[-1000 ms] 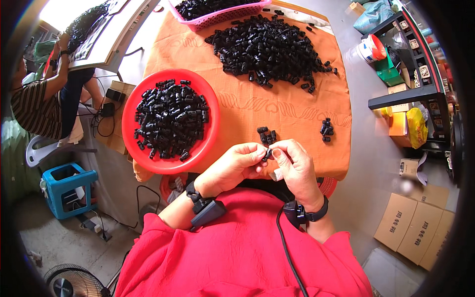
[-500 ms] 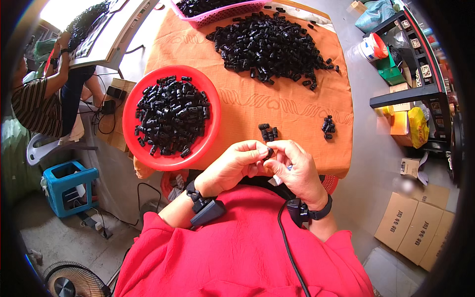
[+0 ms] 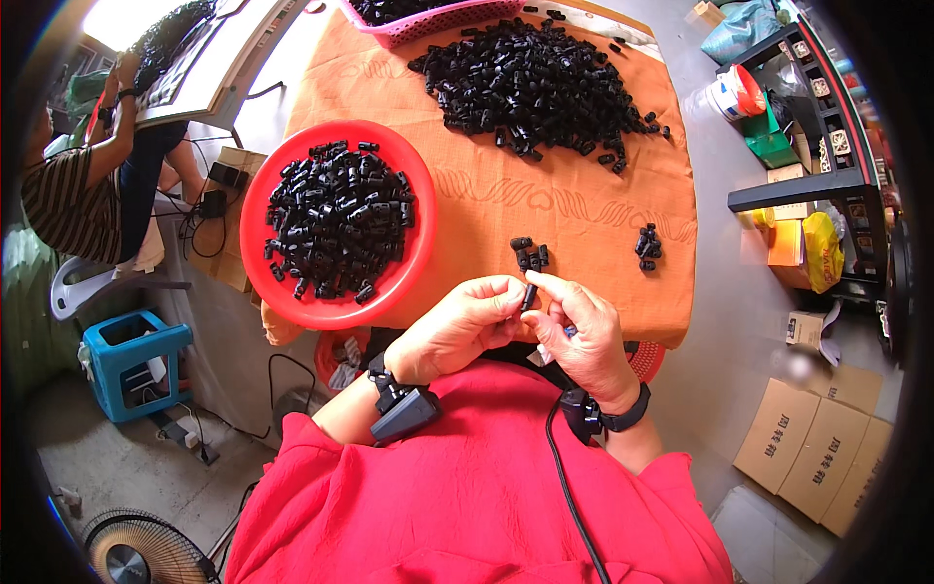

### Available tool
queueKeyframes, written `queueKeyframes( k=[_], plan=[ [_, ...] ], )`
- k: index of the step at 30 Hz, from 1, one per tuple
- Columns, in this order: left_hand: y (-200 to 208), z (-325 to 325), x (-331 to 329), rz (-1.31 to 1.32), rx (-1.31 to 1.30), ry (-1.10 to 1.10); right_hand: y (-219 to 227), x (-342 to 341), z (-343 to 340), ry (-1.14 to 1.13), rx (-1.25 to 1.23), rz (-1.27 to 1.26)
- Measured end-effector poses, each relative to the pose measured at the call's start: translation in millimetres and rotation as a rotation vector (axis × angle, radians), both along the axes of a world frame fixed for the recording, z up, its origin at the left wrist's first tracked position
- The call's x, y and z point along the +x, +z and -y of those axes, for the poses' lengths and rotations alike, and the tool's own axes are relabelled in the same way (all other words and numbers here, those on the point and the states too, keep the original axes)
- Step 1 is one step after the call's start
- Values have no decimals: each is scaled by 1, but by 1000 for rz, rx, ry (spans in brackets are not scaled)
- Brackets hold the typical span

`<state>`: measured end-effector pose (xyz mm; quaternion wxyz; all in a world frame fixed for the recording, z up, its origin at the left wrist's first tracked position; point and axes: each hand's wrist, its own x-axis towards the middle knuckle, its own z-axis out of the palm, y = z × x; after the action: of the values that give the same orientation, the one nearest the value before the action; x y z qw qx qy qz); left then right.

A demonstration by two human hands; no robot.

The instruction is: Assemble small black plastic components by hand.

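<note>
Between my two hands, close to the table's front edge, is a small black cylindrical plastic piece. My left hand pinches it from the left. My right hand has thumb and fingers closed on it from the other side, and something small and white-blue shows by the right palm. Just beyond my fingertips lies a little group of similar black pieces. Another small cluster sits farther right. To the left, a red basin holds many such pieces.
A large heap of black pieces covers the far part of the orange tablecloth, beside a pink basket. At far left a person works at another table. A blue stool, a fan, cardboard boxes and a shelf stand around.
The black piece between my fingers has turned more upright and shows more of its length. My right fingers have shifted slightly. The piles look the same.
</note>
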<state>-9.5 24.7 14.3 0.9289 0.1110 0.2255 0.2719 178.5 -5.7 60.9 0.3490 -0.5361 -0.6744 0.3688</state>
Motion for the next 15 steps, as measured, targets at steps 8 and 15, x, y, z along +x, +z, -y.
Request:
queueKeyframes(
  k=[8, 15],
  plan=[
    [7, 1, 2, 5, -2, -22, -2, -4, 1, 6, 55, -33],
    [-1, 6, 6, 79, 54, 64, 5, -7, -3, -44, 36, -55]
  ],
)
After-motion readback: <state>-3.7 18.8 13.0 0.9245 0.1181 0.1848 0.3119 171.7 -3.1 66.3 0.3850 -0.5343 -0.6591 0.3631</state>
